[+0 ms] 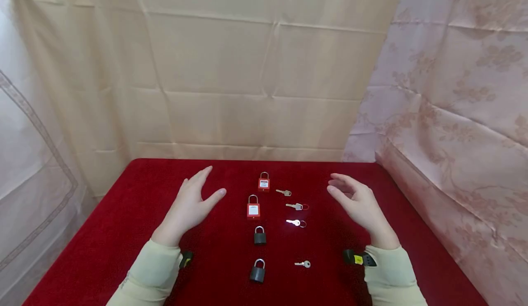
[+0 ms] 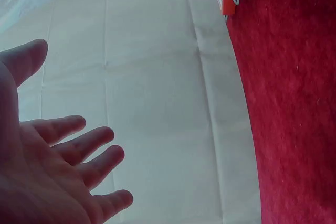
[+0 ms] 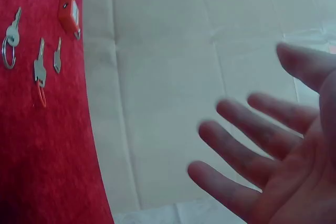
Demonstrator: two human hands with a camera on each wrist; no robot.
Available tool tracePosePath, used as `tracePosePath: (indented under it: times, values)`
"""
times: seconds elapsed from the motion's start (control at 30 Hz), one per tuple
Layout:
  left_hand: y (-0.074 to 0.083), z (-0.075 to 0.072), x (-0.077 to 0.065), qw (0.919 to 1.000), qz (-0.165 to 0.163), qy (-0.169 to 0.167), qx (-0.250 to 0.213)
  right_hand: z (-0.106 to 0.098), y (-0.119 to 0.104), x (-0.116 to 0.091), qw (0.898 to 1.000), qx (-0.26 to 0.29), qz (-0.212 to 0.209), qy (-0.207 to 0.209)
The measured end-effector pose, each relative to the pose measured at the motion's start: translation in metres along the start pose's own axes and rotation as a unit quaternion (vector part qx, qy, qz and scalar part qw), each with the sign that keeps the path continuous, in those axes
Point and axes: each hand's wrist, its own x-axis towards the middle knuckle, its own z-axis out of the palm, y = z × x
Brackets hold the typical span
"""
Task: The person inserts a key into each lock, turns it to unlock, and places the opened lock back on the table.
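One worktop (image 1: 123,219): covered in red cloth, carrying padlocks in a near-to-far row with keys to their right.
Left hand (image 1: 187,210): left of the padlocks, well apart from the dark ones; grip wide, holding nothing; raised above the cloth, palm inward, thumb away from the spread fingers.
Right hand (image 1: 360,203): right of the keys, touching none; grip wide and empty; raised, palm inward, fingers slightly bent, thumb apart.
Red padlocks: two, between the hands, the front one (image 1: 253,210) nearer the left hand than the back one (image 1: 264,185); shackles toward the far edge.
Dark padlocks: two, the near one (image 1: 257,275) tilted slightly, the other (image 1: 260,238) just below the front red padlock.
Keys: four, one (image 1: 284,192) plain, one (image 1: 294,206) with a red loop (image 1: 305,207), one shiny (image 1: 293,222) on a ring, one (image 1: 305,264) beside the near dark padlock.
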Motion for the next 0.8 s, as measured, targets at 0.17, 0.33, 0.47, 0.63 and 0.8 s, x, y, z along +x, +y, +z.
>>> tracePosePath:
  times: [0.17,0.33,0.47,0.63,0.8]
  values:
    - [0.003,0.007,-0.003,0.9998,0.007,-0.011,0.016,0.004,-0.003,-0.002,0.997,-0.036,-0.024,-0.069]
    - [0.007,0.013,-0.003,0.9991,0.024,-0.015,0.033,0.007,-0.011,-0.005,0.989,-0.067,-0.023,-0.133]
    - [0.011,0.017,-0.003,0.9984,0.029,-0.027,0.040,0.008,-0.016,-0.008,0.982,-0.087,-0.015,-0.166]
    - [0.017,0.027,-0.005,0.9968,0.034,-0.052,0.050,0.011,-0.018,-0.012,0.972,-0.098,-0.006,-0.213]
    - [0.023,0.034,-0.009,0.9957,0.036,-0.070,0.050,0.015,-0.018,-0.015,0.964,-0.104,-0.001,-0.247]
